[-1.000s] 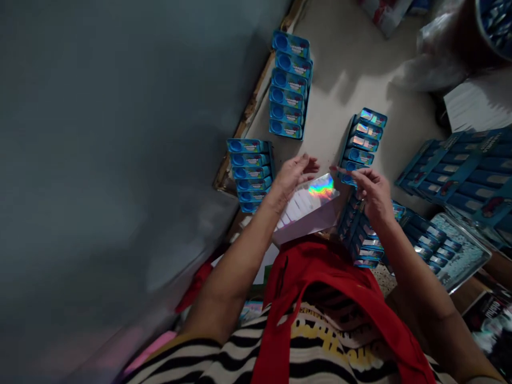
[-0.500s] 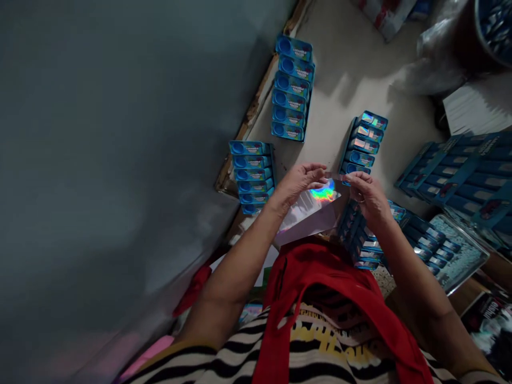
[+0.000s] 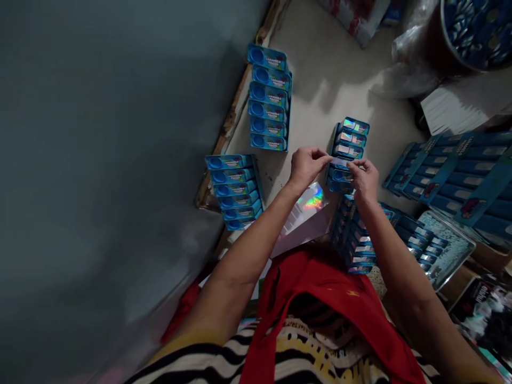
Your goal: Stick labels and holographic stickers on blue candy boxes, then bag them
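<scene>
Between my two hands a small shiny sticker (image 3: pixel 340 161) is stretched, pinched at one end by my left hand (image 3: pixel 309 166) and at the other by my right hand (image 3: pixel 365 178). It lies over one box in a row of blue boxes (image 3: pixel 341 175). The upper boxes of that row carry shiny strips (image 3: pixel 352 126); the lower ones show plain blue fronts. Whether the sticker touches the box I cannot tell. Below my hands is a holographic sticker sheet (image 3: pixel 306 205) with several strips on it.
Two more rows of blue boxes (image 3: pixel 269 111) stand along the table's left edge, beside a grey wall (image 3: pixel 100 133). To the right are stacked blue cartons (image 3: pixel 452 170), a clear tray (image 3: pixel 474 246) of pale blue bits and a round tub (image 3: pixel 442 29) full of small blue wrapped pieces.
My hands have moved from above the sticker sheet up to the row of boxes, carrying the sticker over one of them. The whole view has shifted a little.
</scene>
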A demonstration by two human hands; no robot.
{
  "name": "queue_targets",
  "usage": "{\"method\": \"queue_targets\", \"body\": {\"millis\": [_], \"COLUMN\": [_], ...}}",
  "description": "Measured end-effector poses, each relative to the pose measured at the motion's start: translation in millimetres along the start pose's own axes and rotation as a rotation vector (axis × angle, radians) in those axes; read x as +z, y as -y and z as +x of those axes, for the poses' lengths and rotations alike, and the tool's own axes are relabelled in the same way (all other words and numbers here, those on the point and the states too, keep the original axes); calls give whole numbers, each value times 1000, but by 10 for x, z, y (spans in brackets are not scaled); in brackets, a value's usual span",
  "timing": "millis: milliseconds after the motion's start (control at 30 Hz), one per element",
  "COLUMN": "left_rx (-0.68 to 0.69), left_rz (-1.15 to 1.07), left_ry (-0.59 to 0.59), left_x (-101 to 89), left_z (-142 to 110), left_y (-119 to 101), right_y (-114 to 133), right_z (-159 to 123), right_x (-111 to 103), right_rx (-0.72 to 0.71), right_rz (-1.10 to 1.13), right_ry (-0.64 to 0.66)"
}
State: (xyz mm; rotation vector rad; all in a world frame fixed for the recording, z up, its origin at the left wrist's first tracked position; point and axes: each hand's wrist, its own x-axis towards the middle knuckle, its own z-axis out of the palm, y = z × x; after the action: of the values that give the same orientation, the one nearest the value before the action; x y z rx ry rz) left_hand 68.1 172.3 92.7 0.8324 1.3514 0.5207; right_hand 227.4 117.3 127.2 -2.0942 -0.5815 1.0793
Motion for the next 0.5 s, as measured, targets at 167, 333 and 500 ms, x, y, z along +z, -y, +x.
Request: {"method": "queue_targets", "body": {"millis": [167, 333, 500], "left_rx": [69, 53, 38], "left_rz": [92, 96, 62], "left_ry": [-35, -29, -28], "left_x": [27, 58, 73], "left_z": [36, 82, 112], "left_y": [102, 124, 127], "right_y": [-110, -133, -126], "right_z": [59, 101, 130], "right_x": [44, 65, 94], "right_rx": [-17, 2, 20], "right_rz": [-97, -136, -147], "right_ry": [2, -50, -77]}}
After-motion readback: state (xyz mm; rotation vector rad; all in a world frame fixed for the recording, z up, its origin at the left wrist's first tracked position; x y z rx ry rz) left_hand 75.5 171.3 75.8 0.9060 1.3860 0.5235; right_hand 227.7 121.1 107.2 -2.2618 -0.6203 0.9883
